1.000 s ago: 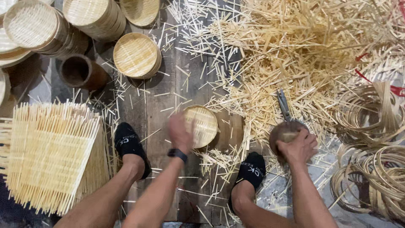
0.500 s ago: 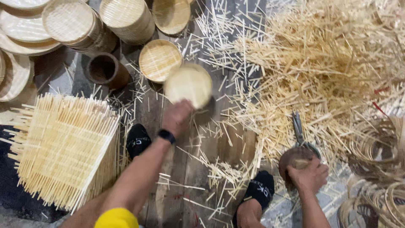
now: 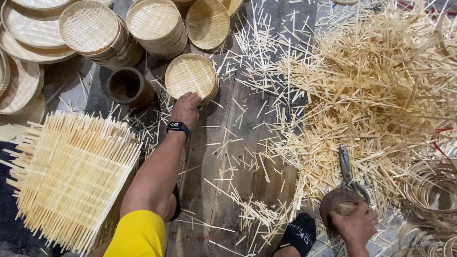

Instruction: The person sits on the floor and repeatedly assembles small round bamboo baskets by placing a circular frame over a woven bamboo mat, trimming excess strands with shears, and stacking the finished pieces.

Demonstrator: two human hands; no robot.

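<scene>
Head view, looking down on a dark wooden floor (image 3: 238, 190) strewn with pale bamboo slivers. The left hand (image 3: 185, 108), a black watch (image 3: 178, 127) on its wrist, reaches forward to a small round woven tray (image 3: 191, 76) lying flat on the floor; its fingers are curled over the tray's near rim, clamped on the edge. Just left of that tray stands a dark brown cylinder, open-topped (image 3: 126, 87) — close to it but apart. Beyond, stacks of similar woven trays (image 3: 95, 31) crowd the upper left. The right hand (image 3: 354, 223) rests low at the right, fingers closed over a small pale piece on a round dark wooden block (image 3: 335, 202); a pair of metal shears (image 3: 347, 173) lies with its handles at the block's far edge. A big heap of bamboo offcuts (image 3: 381, 95) fills the right side — coiled bamboo rings (image 3: 435, 190) sit beside it. A square woven mat with loose stick ends (image 3: 71, 176) lies at the left, and a black-socked foot (image 3: 300, 233) shows near the block.
</scene>
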